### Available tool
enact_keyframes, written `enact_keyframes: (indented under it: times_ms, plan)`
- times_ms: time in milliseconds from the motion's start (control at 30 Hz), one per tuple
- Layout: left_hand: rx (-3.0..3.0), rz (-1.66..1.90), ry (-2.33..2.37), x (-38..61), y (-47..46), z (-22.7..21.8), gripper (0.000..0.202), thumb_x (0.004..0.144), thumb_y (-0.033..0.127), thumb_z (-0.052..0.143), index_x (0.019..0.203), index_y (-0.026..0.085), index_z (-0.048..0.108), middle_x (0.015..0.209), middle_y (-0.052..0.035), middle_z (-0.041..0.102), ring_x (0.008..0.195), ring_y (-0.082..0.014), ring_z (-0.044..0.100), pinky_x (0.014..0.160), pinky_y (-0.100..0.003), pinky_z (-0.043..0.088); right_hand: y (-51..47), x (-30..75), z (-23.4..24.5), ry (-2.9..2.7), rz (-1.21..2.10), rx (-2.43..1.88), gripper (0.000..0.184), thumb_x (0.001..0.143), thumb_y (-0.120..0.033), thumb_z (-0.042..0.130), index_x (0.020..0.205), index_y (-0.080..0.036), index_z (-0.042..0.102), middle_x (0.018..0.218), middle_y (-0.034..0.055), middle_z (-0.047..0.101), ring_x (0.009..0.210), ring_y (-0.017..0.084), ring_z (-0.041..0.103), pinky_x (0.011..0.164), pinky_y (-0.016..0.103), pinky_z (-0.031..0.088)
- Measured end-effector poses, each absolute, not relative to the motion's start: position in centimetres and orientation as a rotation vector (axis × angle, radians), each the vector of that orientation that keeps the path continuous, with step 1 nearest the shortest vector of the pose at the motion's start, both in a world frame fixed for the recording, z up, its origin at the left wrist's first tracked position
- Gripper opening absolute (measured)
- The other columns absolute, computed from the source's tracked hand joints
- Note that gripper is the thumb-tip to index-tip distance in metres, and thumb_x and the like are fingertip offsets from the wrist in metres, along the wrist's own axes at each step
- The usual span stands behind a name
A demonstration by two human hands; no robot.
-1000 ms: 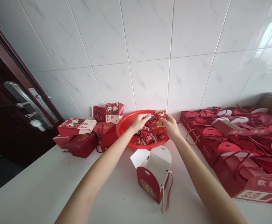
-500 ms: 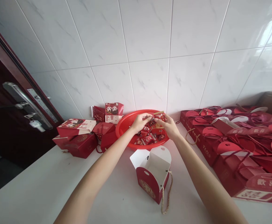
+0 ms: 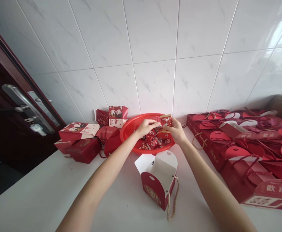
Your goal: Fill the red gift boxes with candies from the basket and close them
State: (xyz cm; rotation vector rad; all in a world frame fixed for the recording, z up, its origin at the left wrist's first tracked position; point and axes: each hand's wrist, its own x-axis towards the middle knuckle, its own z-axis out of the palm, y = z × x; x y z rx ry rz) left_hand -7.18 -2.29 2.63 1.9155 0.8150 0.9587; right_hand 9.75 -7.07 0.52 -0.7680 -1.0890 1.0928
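Note:
Both hands are over a red plastic basket (image 3: pixel 128 126) that holds several red wrapped candies (image 3: pixel 154 142). My right hand (image 3: pixel 178 131) grips a red and gold candy packet (image 3: pixel 165 120), thumb in front and fingers behind. My left hand (image 3: pixel 146 128) is closed, its thumb and fingertips pinching a small dark-wrapped candy (image 3: pixel 159 128) just left of the packet. In front of the basket stands an open red gift box (image 3: pixel 152 188), its white inside showing, with a rope handle (image 3: pixel 174 206) hanging down its right side.
Several red boxes (image 3: pixel 85 149) are piled left of the basket. Rows of closed red gift boxes (image 3: pixel 249 174) with cord handles cover the right of the white table (image 3: pixel 58 193). A tiled wall (image 3: pixel 155 87) rises behind; a dark door (image 3: pixel 7 112) with keys is at left.
The packet in my right hand has tilted more upright and shows more of its front. My left fingertips have shifted slightly right and down.

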Motion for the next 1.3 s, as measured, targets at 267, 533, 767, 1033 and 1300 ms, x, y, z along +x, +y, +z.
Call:
enact_keyframes:
  times_ms: [267, 533, 767, 1033, 1300]
  plan:
    - [1.989, 1.127, 0.825, -6.9, -1.9, 2.4, 0.046, 0.080, 0.061, 0.066, 0.082, 0.015, 0.073, 0.084, -0.0045, 0.073, 0.086, -0.0218, 0.065, 0.080, -0.032, 0.048, -7.7, 9.6, 1.3, -1.067, 1.135, -0.779, 0.040, 0.060, -0.037, 0.084, 0.091, -0.021, 0.065, 0.086, 0.0023, 0.074, 0.078, 0.022, 0.070, 0.076, 0.038, 0.057]
    - [1.845, 0.986, 0.784, -6.6, -2.0, 2.1, 0.051, 0.078, 0.064, 0.068, 0.092, 0.015, 0.070, 0.093, -0.0064, 0.072, 0.080, -0.0206, 0.066, 0.071, -0.033, 0.055, -7.4, 9.5, 0.9, -1.109, 1.109, -0.789, 0.044, 0.060, -0.040, 0.085, 0.093, -0.021, 0.065, 0.091, 0.0033, 0.075, 0.087, 0.024, 0.070, 0.081, 0.039, 0.057]
    - [1.900, 0.859, 1.090, -8.6, 1.6, 2.1, 0.030, 0.084, 0.047, 0.062, 0.083, 0.018, 0.071, 0.085, -0.0071, 0.073, 0.076, -0.0209, 0.068, 0.075, -0.034, 0.054, -7.7, 9.6, 1.4, -1.019, 1.149, -0.776, 0.038, 0.059, -0.034, 0.083, 0.090, -0.021, 0.066, 0.087, 0.0029, 0.075, 0.080, 0.023, 0.071, 0.076, 0.041, 0.059]
    - [2.066, 0.533, 1.322, -11.4, 5.1, -0.1, 0.022, 0.046, 0.021, 0.082, 0.064, 0.025, 0.070, 0.074, -0.0028, 0.071, 0.082, -0.0262, 0.067, 0.079, -0.033, 0.049, -7.7, 9.6, 1.5, -0.960, 1.162, -0.756, 0.035, 0.055, -0.027, 0.082, 0.085, -0.022, 0.065, 0.079, 0.0004, 0.074, 0.074, 0.022, 0.071, 0.070, 0.039, 0.060]
    - [2.095, 0.568, 1.331, -12.1, 4.5, -0.5, 0.023, 0.040, 0.020, 0.083, 0.056, 0.024, 0.067, 0.059, 0.0020, 0.063, 0.056, -0.0178, 0.058, 0.058, -0.028, 0.046, -7.7, 9.6, 1.6, -0.963, 1.154, -0.734, 0.036, 0.054, -0.027, 0.083, 0.086, -0.021, 0.068, 0.079, 0.0009, 0.074, 0.074, 0.023, 0.071, 0.071, 0.039, 0.059]
